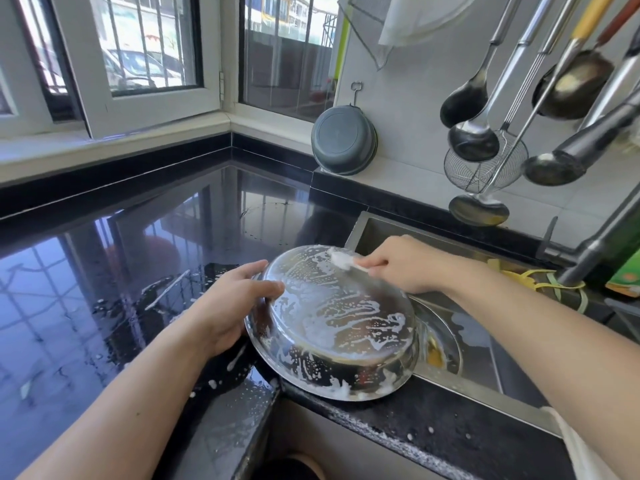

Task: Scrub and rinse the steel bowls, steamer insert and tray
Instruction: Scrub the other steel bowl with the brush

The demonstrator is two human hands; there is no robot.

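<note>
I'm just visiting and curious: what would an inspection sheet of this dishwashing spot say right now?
Surface: black countertop, wet, flecked with foam.
Job's things: steel bowl upside down, soapy, resting on the sink edge; another steel piece lies in the sink beneath it.
Clutter: yellow strips by the faucet.
Grippers: left hand holds the bowl's rim; right hand grips a foamy scrubber.
Cables: nothing seen.
Surroundings: hanging ladles, grey basin, windows.
</note>
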